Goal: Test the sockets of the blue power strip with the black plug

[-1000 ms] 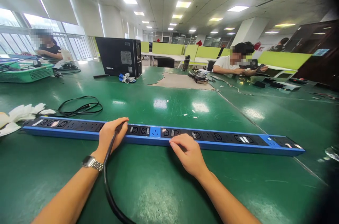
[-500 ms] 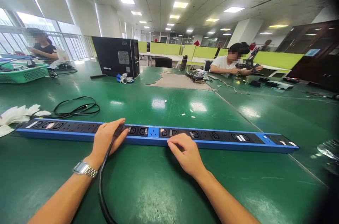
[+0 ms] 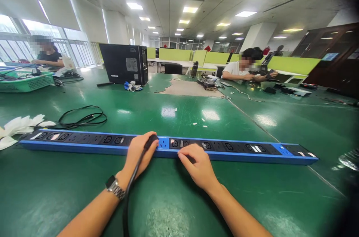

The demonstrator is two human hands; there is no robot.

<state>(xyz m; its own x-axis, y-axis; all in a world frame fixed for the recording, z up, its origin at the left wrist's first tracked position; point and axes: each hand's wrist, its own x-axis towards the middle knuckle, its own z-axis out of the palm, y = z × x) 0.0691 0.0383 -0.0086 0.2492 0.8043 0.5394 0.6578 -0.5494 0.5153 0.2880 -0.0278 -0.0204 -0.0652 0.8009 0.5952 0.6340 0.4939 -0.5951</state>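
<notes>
Power strip [image 3: 84, 140] lying lengthwise across the green counter [image 3: 179, 199]. Left hand [image 3: 139, 153] clamped on black plug [image 3: 151, 140] at a mid-strip socket; right hand [image 3: 198, 166] fingers together, bracing the edge. Best pushed straight down, strip pinned flat, cord [image 3: 125, 207] slack.

power strip [image 3: 84, 141] ahead, coiled cable [image 3: 81, 117] beyond

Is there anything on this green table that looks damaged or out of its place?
Yes. The green table cover is torn away near the black computer tower, baring a brownish patch with ragged edges. Small white scraps lie scattered behind the blue power strip. The strip itself looks intact.
</notes>
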